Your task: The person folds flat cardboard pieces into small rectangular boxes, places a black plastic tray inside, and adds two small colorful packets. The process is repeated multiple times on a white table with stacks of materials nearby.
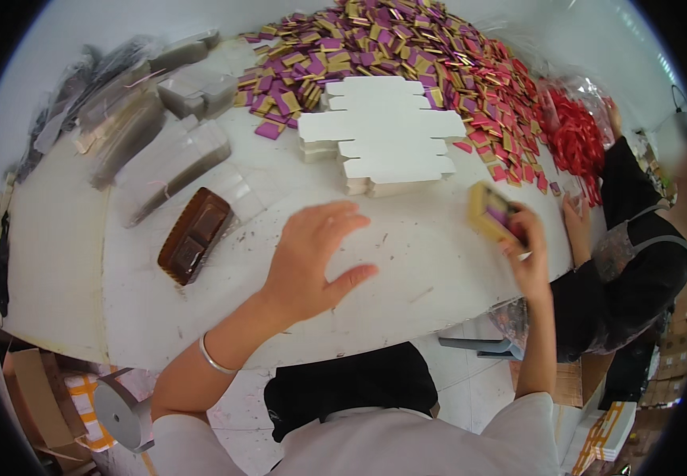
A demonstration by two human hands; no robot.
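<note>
Two hands noted: our right hand (527,255) grips a small gold box (490,211) past the table (407,270) edge, where it could drop; our left hand (316,258) hovers spread, empty, risking nudging the brown tray (194,236).

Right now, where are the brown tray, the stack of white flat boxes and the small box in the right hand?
brown tray (193,236): head view, on its glossy middle.
stack of white flat boxes (387,135): head view, top sheet's centre.
small box (489,211): head view, its gold face above the right hand (527,255).
</note>
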